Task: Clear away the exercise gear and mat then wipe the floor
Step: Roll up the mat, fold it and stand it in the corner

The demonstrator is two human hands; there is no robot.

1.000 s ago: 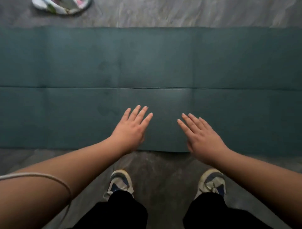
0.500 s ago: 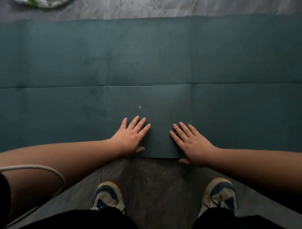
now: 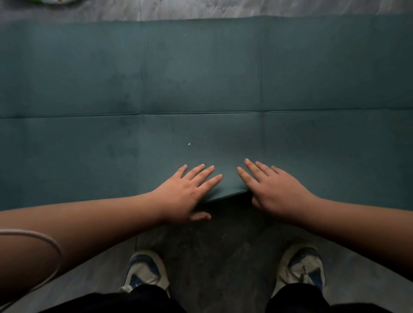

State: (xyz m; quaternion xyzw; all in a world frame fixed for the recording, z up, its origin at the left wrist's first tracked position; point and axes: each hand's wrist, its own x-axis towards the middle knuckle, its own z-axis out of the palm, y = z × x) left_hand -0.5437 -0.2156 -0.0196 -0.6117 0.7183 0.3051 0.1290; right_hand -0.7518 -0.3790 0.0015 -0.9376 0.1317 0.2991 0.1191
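Note:
A dark teal exercise mat (image 3: 201, 78) lies unfolded across the grey floor, creased into panels. My left hand (image 3: 190, 192) lies on the mat's near edge with its fingers on top and its thumb below the edge. My right hand (image 3: 274, 187) holds the same edge a little to the right, fingers on top, thumb hidden. Between the hands the edge is raised off the floor, with a dark shadow under it.
My two shoes (image 3: 145, 274) (image 3: 301, 268) stand on the grey floor (image 3: 212, 257) just short of the mat. A white cord (image 3: 44, 239) loops over my left arm. A patterned white object (image 3: 53, 1) shows at the top left, past the mat.
Both hands have slid back to the mat's near edge and come closer together. The edge between them has come up off the floor.

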